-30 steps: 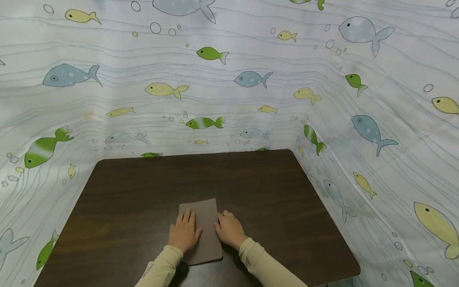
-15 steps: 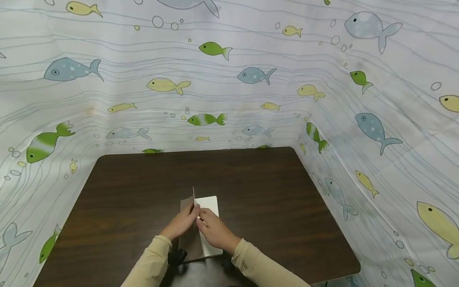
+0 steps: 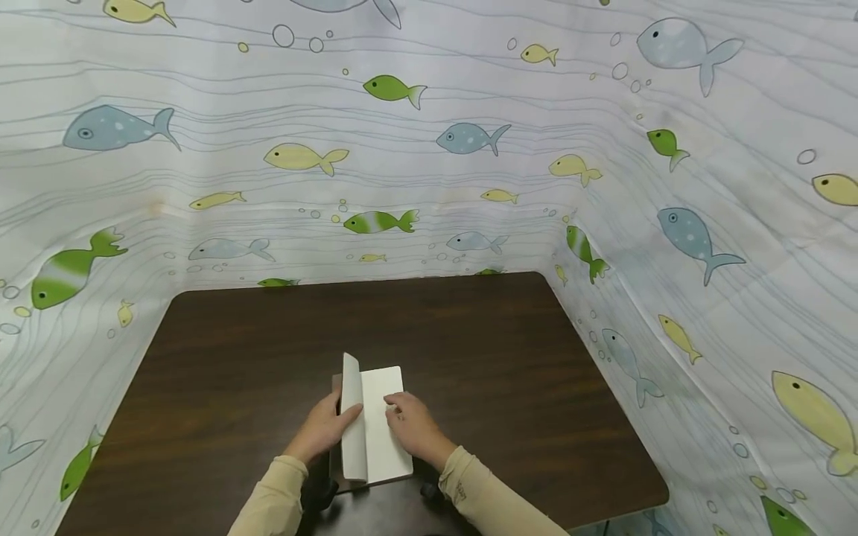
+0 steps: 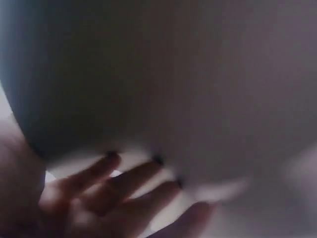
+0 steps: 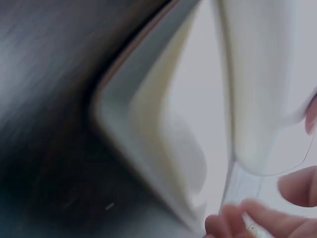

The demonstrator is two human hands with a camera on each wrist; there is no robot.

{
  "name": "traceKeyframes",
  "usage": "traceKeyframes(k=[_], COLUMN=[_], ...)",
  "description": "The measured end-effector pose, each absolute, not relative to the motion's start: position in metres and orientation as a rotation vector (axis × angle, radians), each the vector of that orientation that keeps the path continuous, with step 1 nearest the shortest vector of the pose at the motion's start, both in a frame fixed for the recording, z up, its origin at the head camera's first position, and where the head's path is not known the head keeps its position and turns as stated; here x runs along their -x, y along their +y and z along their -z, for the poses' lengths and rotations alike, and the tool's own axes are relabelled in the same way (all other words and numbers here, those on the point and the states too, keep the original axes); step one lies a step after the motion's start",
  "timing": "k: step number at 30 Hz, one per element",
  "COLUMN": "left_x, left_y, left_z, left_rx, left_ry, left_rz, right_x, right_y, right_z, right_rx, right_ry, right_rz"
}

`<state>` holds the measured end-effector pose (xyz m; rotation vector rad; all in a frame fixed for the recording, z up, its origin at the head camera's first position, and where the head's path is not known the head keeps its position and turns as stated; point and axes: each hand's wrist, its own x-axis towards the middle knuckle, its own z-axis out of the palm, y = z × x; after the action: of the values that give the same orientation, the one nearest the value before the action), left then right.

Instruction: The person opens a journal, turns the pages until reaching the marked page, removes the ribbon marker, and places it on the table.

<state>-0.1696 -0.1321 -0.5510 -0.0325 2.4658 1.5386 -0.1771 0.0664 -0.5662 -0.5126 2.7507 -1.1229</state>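
Note:
A notebook [image 3: 383, 447] with a greyish-brown cover and plain white pages lies spread on the dark table. My left hand [image 3: 320, 430] holds its left side, thumb over a raised bundle of pages [image 3: 351, 439] and fingers behind. The left wrist view is blurred: a dark surface fills most of it, with the left fingers [image 4: 143, 198] below. Over the right page is my right hand [image 3: 415, 428], fingers bent loosely. In the right wrist view its fingers [image 5: 270, 218] and thumb are apart, with no page between them; contact with the paper cannot be told.
The dark wood-grain table [image 3: 469, 335] extends around the notebook. A white fish-print curtain [image 3: 415, 179] encloses the back and both sides. Dark straps or devices [image 3: 320, 493] sit beneath the wrists.
The notebook was closed under both hands, then its cover was lifted. Now it lies open at white pages; the left hand has moved left with pages, and the right hand has drawn back right.

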Motion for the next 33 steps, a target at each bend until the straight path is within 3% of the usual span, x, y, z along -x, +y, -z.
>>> traceKeyframes(k=[6,12,19,28,33], left_x=[0.17,0.174,0.166,0.163,0.164], left_y=[-0.134,-0.146,-0.16,-0.154,-0.147], left_z=[0.557,0.564,0.572,0.569,0.567], left_rx=[0.061,0.019,-0.117,-0.069,-0.186], left_ry=[2.522,2.325,2.424,2.461,2.473], left_rz=[-1.618,-1.822,-1.702,-1.672,-1.554], right_x=[0.179,0.179,0.175,0.166,0.162], right_y=[0.07,0.072,0.068,0.064,0.058], right_z=[0.578,0.577,0.578,0.575,0.57], right_rx=[0.23,0.231,0.227,0.412,0.597], right_ry=[2.857,2.848,2.893,3.073,3.022], right_rz=[0.843,0.794,0.752,0.868,1.056])
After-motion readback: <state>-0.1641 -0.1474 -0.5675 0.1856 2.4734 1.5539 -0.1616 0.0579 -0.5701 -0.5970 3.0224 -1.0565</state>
